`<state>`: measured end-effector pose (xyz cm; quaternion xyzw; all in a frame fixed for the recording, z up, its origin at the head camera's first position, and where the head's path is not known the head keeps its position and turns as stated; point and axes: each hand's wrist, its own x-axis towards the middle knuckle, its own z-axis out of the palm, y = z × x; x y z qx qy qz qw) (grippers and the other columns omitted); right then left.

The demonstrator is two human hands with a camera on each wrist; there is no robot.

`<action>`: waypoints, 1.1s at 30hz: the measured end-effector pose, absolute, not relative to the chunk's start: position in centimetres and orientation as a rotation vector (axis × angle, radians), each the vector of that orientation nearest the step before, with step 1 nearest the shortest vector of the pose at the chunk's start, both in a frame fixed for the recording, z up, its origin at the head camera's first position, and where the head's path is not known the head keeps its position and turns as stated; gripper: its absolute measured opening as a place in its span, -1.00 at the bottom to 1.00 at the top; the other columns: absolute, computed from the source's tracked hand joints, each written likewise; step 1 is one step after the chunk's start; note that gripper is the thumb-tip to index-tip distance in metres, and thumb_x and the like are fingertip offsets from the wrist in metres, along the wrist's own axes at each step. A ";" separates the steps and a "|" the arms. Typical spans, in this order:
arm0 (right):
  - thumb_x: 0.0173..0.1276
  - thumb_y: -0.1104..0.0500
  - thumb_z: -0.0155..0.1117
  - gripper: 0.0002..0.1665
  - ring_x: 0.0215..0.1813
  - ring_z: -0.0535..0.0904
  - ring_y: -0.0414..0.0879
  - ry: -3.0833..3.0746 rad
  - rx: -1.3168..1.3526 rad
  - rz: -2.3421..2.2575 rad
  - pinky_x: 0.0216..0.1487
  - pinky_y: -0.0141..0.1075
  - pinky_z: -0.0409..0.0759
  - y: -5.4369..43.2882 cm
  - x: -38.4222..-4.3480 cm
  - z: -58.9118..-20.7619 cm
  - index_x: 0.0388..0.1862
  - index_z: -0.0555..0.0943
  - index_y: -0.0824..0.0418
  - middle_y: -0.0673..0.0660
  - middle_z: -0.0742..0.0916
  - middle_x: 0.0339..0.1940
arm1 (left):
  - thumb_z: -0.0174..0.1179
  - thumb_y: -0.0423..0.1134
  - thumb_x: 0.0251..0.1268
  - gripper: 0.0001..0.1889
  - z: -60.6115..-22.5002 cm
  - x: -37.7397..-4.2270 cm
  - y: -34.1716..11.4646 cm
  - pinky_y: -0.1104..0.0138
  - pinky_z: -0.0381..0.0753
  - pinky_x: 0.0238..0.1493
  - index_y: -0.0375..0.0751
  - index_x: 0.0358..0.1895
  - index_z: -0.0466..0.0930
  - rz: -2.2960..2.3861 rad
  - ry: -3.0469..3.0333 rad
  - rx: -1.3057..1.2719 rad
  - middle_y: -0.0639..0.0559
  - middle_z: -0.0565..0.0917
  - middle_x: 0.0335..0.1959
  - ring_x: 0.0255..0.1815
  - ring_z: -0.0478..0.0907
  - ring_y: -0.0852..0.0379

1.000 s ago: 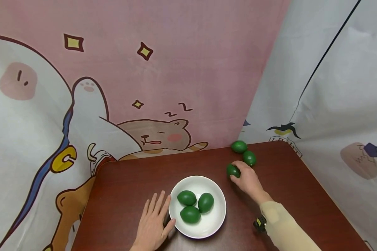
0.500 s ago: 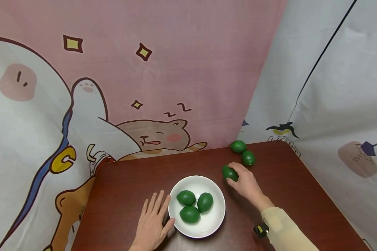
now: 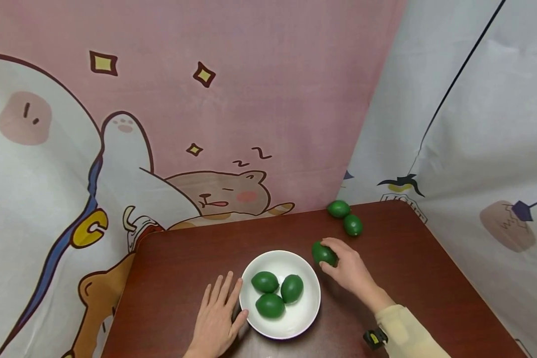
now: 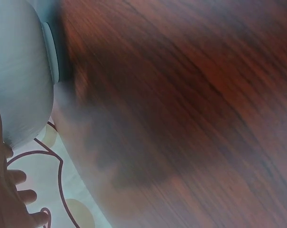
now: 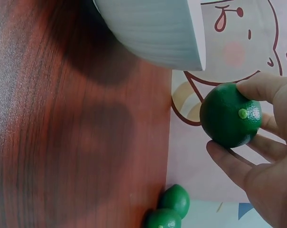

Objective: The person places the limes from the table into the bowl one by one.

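My right hand (image 3: 351, 271) pinches a green lime (image 3: 323, 254) between thumb and fingertips, just beyond the right rim of a white bowl (image 3: 281, 332). The right wrist view has this lime (image 5: 226, 116) raised off the wooden surface, its stem end facing the camera. Three more limes (image 3: 270, 306) lie inside the bowl. On the bowl's left side, my left hand (image 3: 216, 318) is spread with straight fingers, its thumb and fingertips right at the rim. Only part of the left hand's fingers (image 4: 27, 196) shows in the left wrist view, beside the bowl's wall (image 4: 20, 61).
Two other limes (image 3: 352, 225) (image 3: 338, 209) sit close together near the back right of the brown wooden table (image 3: 183, 263). Behind the table hangs a pink and white printed cloth (image 3: 273, 99). A dark wrist device (image 3: 376, 338) is at the right sleeve.
My right hand has carried the lime left and toward the bowl, away from the two limes at the back. The left hand and the bowl stay where they were.
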<state>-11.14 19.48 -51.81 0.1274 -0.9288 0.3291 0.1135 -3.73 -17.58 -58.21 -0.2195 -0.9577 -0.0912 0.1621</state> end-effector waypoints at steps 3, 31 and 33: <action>0.14 0.26 0.58 -0.37 0.23 0.65 0.21 -2.712 0.388 0.969 0.12 0.13 0.66 19.3 -10.9 -51.7 0.22 0.64 0.31 0.26 0.68 0.26 | 0.09 0.24 0.43 -0.24 -58.1 -3.7 -17.6 -0.23 0.22 0.46 -0.08 0.58 0.34 -0.255 -2.735 -0.629 -0.14 0.19 0.65 0.60 0.21 -0.27; 0.15 0.25 0.56 -0.42 0.25 0.64 0.13 -2.715 0.513 1.022 0.14 0.04 0.68 16.8 -10.0 -50.7 0.19 0.67 0.25 0.18 0.68 0.27 | 0.15 0.23 0.42 -0.23 -58.0 -3.6 -17.3 -0.20 0.15 0.49 -0.05 0.59 0.32 -0.269 -2.790 -0.598 -0.12 0.15 0.67 0.61 0.18 -0.24; 0.14 0.25 0.56 -0.41 0.26 0.64 0.13 -2.716 0.520 1.024 0.16 0.04 0.67 16.6 -9.9 -50.6 0.19 0.67 0.25 0.18 0.68 0.27 | 0.14 0.23 0.42 -0.23 -58.0 -3.6 -17.3 -0.21 0.18 0.48 -0.05 0.59 0.31 -0.259 -2.793 -0.597 -0.12 0.15 0.67 0.61 0.19 -0.24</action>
